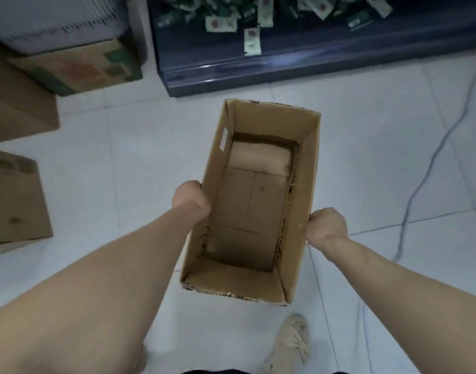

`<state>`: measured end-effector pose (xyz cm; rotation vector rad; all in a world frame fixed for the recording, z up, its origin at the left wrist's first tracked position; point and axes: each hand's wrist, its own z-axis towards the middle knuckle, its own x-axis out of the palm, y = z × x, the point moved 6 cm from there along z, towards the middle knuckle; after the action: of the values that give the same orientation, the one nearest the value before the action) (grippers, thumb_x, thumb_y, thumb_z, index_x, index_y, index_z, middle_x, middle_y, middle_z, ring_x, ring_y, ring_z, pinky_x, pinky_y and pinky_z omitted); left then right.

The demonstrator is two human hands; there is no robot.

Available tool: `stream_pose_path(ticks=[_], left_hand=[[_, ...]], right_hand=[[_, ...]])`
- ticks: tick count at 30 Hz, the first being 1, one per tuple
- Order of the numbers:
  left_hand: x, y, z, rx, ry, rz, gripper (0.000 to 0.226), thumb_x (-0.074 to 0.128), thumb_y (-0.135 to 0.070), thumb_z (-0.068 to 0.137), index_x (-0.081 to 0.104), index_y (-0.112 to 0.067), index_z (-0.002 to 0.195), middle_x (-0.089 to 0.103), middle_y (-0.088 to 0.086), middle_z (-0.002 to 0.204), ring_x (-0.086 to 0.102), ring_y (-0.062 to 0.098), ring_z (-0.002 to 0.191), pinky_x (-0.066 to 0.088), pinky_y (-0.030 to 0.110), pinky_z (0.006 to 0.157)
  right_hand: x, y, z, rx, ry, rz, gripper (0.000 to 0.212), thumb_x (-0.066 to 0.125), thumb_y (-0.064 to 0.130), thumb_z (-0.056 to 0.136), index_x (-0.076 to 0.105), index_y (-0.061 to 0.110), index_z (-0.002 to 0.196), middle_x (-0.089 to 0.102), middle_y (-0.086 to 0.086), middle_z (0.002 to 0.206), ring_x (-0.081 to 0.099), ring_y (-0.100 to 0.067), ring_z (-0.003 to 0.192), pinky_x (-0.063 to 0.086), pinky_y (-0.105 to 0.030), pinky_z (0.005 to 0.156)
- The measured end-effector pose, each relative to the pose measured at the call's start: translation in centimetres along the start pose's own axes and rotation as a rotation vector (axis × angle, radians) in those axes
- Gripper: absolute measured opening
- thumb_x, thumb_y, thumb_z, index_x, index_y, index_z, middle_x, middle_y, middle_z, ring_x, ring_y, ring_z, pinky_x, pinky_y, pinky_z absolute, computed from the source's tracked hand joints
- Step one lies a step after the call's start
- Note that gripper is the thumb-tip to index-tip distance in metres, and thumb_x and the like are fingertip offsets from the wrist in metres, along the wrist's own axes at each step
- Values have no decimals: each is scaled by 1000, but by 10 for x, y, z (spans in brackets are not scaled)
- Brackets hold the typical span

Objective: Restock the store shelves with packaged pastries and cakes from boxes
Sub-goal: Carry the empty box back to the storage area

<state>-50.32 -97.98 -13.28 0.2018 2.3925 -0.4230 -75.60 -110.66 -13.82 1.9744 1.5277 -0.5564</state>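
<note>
An open brown cardboard box [304, 168] is held above the tiled floor, and nothing lies inside it. My left hand [189, 199] grips its left wall near the rim. On the opposite side, my right hand [327, 226] grips the right wall. At the top of the view a dark blue shelf [231, 68] carries several green and white packaged pastries [251, 40], scattered loosely.
Closed cardboard boxes stand on the floor at the left: a printed one [80, 67] at the back, plain ones [12, 201] nearer. A thin cable [431, 157] runs across the tiles at the right. My shoe [290, 344] is below the box.
</note>
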Motion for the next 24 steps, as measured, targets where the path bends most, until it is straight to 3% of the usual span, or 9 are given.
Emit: stream_pose_path(ticks=[5,8,13,16,21,24], left_hand=[[-106,130,22,-106,-75,-125,28,46,3,84,64,-2,104,67,15,104,63,35,97,50,33,71],[-163,208,40,-170,-109,-133,28,43,4,85,64,-2,102,66,18,101,63,37,93,51,34,67],[-230,329,79,-273,-183,-224,35,39,7,86,64,-5,109,65,16,106,63,36,92,58,44,77],[-245,381,103,-323,-192,-256,35,41,5,88,62,-9,112,64,16,108,62,38,95,58,46,76],[-247,432,144,-350,-216,-315,38,43,3,91,59,-7,124,64,16,117,61,34,107,53,42,92],[-249,450,154,-375,-268,-428,40,43,2,92,55,-9,129,62,13,121,59,31,110,50,36,92]], right_hand=[[69,139,-47,-169,75,-120,27,55,1,84,48,9,59,50,-3,62,46,-13,53,30,-19,42],[127,217,-72,-245,137,-147,13,57,2,83,59,5,71,56,-5,70,53,-18,63,34,-18,44],[237,322,-99,-317,193,-175,22,58,0,80,51,8,61,50,-4,63,53,-23,66,35,-19,48],[291,362,-103,-316,217,-204,15,57,-2,80,56,6,68,54,-7,70,54,-24,68,34,-18,45],[347,399,-91,-327,203,-209,13,57,1,84,69,0,90,64,-11,87,59,-25,77,49,-26,67],[364,413,-91,-345,226,-126,15,58,2,84,69,-4,92,69,-16,94,67,-28,84,57,-34,80]])
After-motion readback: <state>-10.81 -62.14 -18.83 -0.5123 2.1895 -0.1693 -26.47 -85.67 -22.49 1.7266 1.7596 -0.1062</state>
